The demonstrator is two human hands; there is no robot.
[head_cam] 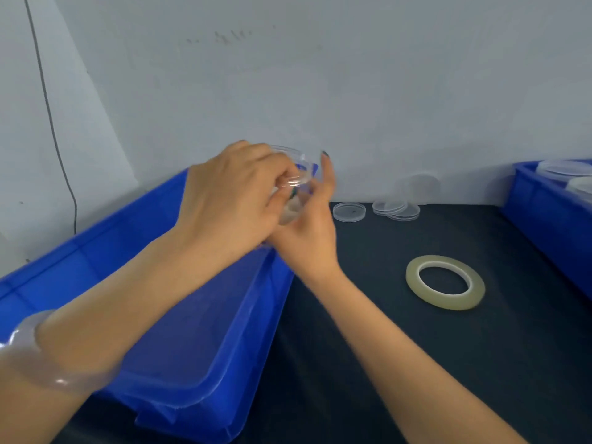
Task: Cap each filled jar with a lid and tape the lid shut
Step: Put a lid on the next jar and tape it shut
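Both hands meet above the far corner of the left blue bin [205,331]. My left hand [230,200] curls over a clear round lid [296,174] and grips its rim. My right hand [309,232] cups a small clear jar [291,211] from below, with the fingers pointing up behind it. The lid sits on top of the jar; whether it is fully seated I cannot tell. Pale contents show faintly inside the jar. A roll of clear tape [445,282] lies flat on the dark table [384,363], to the right of my hands.
Loose clear lids [349,212] and a small stack of lids [397,209] lie by the grey wall. A second blue bin [544,213] at the right edge holds more clear lids. A clear bangle [41,354] is on my left wrist.
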